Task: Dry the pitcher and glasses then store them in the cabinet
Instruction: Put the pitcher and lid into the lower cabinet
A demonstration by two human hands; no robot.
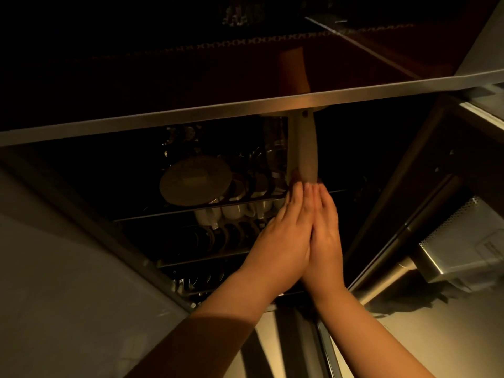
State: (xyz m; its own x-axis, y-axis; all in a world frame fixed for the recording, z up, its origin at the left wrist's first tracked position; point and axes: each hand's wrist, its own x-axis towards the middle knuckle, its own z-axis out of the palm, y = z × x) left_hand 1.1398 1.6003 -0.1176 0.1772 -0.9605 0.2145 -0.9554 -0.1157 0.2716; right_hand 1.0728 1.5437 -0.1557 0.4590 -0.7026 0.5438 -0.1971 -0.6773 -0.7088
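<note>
**Head view: both hands raised to the cabinet post**

Head view looks up into a dim overhead cabinet (pixel 191 170); our left hand (pixel 281 241) and right hand (pixel 324 236) are pressed side by side, fingers extended and flat, fingertips touching the lower end of a pale vertical post (pixel 302 148) that hangs below the lifted door edge (pixel 218 110); neither hand grips anything that we can see, though what the fingertips do behind the post is hidden.

The glasses appear to be inside already; tall clear shapes (pixel 275 143) stand just left of the post, too dark to count; we cannot pick out the pitcher with any certainty. On the wire racks (pixel 218 208) sit a round plate (pixel 195 181) and a row of white cups (pixel 234 211), with darker crockery below that we cannot identify.

We judge the storing nearly done, with closing the cabinet left. The risks: if we pull the post or door down fast, the glass just beside it could be knocked or rattled against the cups; our fingers sit close to the moving edge and could be pinched; the dim light makes clearance hard to read.

The metal hood (pixel 463 241) at right is cut off by the frame.
</note>
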